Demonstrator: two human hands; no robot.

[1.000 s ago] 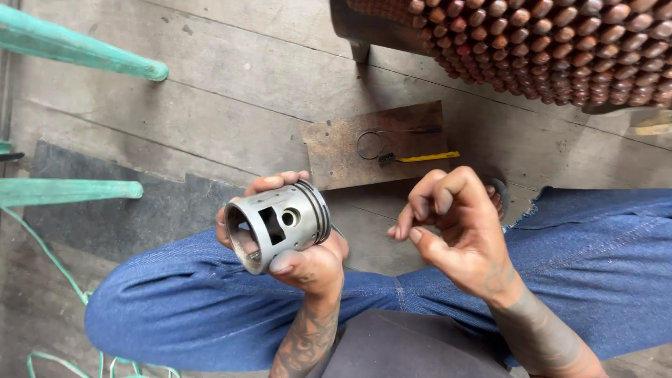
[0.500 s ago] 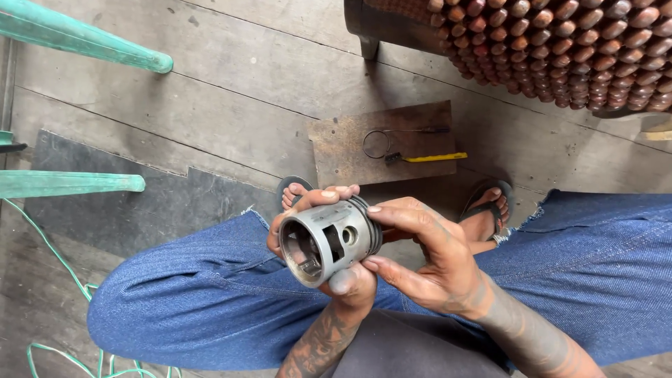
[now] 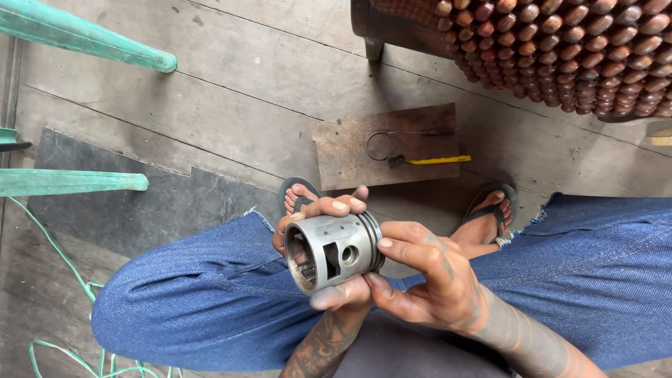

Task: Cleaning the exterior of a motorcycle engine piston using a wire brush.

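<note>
piston (image 3: 334, 250) lies sideways over the lap, open end left, ringed crown right | left hand (image 3: 329, 280) wraps it from below, grip closed | right hand (image 3: 427, 280) fingertips pinch the crown

Piston (image 3: 334, 248) dull grey metal, smooth; floor (image 3: 231, 91) rough weathered wood.

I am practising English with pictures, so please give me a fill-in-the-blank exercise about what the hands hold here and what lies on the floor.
1. Both hands, the left hand and the right hand, hold a grey metal ____.
2. The piston lies on its side, with its open end turned toward the ____ of the picture.
3. The person wears blue ____.
4. On the brown plate on the floor lies a tool with a ____ handle.

Missing words: piston; left; jeans; yellow
</note>
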